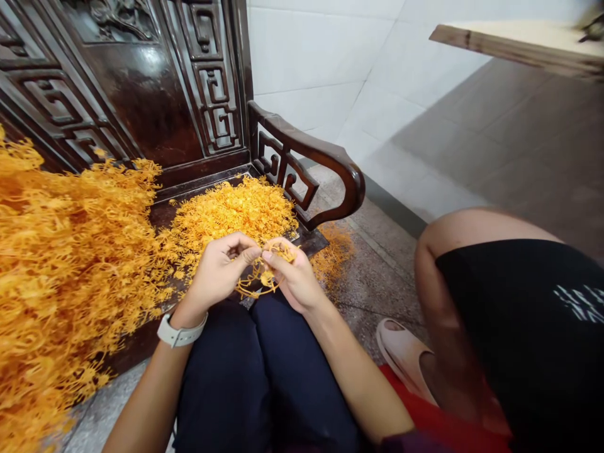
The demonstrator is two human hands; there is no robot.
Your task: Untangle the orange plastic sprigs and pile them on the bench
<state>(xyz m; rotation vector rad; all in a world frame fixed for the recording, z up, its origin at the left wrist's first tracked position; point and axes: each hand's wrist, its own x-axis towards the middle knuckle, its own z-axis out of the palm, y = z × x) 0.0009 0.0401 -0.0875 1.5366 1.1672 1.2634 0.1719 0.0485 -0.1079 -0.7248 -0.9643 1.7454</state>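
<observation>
Both of my hands meet over my knees, pinching one thin orange plastic frame piece (262,281). My left hand (221,269), with a white watch on the wrist, curls its fingers round the piece's left side. My right hand (293,275) grips the right side with thumb and fingers closed. Just beyond them a small heap of the same orange pieces (231,214) lies on a dark carved wooden bench (306,160). A much larger pile of orange pieces (61,270) fills the left of the view.
Another person sits close on my right, with a bare knee (453,251), black shorts and a pale slipper (403,355). Some orange bits (335,251) lie on the speckled floor by the bench. A white tiled wall and a wooden board (514,44) are behind.
</observation>
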